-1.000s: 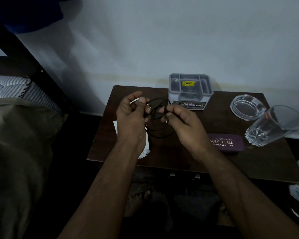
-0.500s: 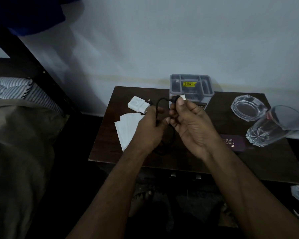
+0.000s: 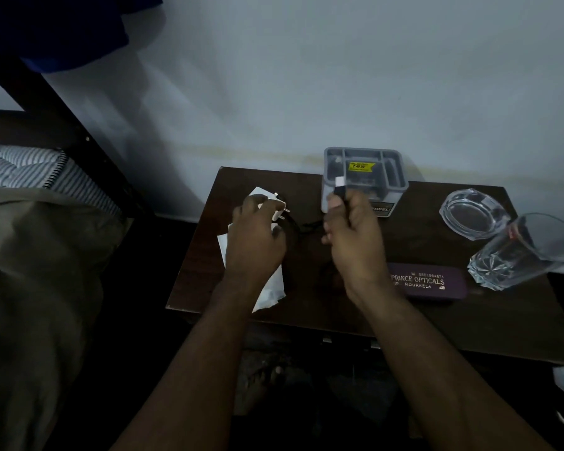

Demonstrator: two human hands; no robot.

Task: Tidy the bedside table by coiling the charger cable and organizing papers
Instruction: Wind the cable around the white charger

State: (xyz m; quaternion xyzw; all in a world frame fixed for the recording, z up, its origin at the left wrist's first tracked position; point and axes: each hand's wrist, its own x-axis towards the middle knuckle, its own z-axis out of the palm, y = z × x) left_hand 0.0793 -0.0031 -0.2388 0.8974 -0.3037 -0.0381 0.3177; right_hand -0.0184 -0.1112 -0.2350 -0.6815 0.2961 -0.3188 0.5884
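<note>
Over the bedside table [image 3: 469,323], left hand [image 3: 254,245] gripping charger plug [image 3: 275,206], right hand [image 3: 352,236] pinching cable end [image 3: 339,187].

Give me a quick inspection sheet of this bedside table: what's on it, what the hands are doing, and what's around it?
Surface: dark wooden bedside table, dimly lit.
Job's things: white charger plug at the left hand; white papers lying under that hand.
Clutter: grey organizer tray with a yellow sticker at the back; glass ashtray; drinking glass; purple spectacle case marked Prince Opticals.
Grippers: left hand holds the plug; right hand pinches the cable's connector end.
Cables: black charger cable runs loosely between the hands.
Surroundings: pale wall behind; bed with striped mattress on the left.
</note>
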